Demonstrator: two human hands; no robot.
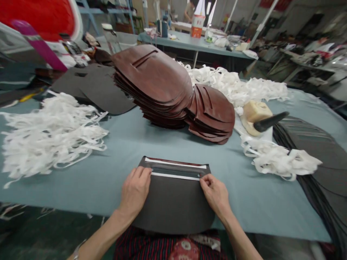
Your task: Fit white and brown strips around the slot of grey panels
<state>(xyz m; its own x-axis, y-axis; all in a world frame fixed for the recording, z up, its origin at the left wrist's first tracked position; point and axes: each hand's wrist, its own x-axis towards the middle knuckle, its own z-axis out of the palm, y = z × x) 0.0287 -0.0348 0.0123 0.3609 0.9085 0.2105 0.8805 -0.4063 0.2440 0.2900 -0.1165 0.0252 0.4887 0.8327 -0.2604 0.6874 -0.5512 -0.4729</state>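
Observation:
A dark grey leather panel with a rounded lower edge lies at the table's front edge. Two white tape strips run across its top: an upper strip and a lower strip, with a dark slot between them. My left hand rests on the panel's left side, its fingers together and their tips at the lower strip's left end; what lies beneath them is partly hidden. At the opposite end, my right hand pinches the lower strip between thumb and fingers.
Brown slotted leather pieces are stacked behind the panel. Heaps of white strips lie left and right. A cream glue pot with a dark handle stands right, near grey slotted panels. More grey pieces lie back left.

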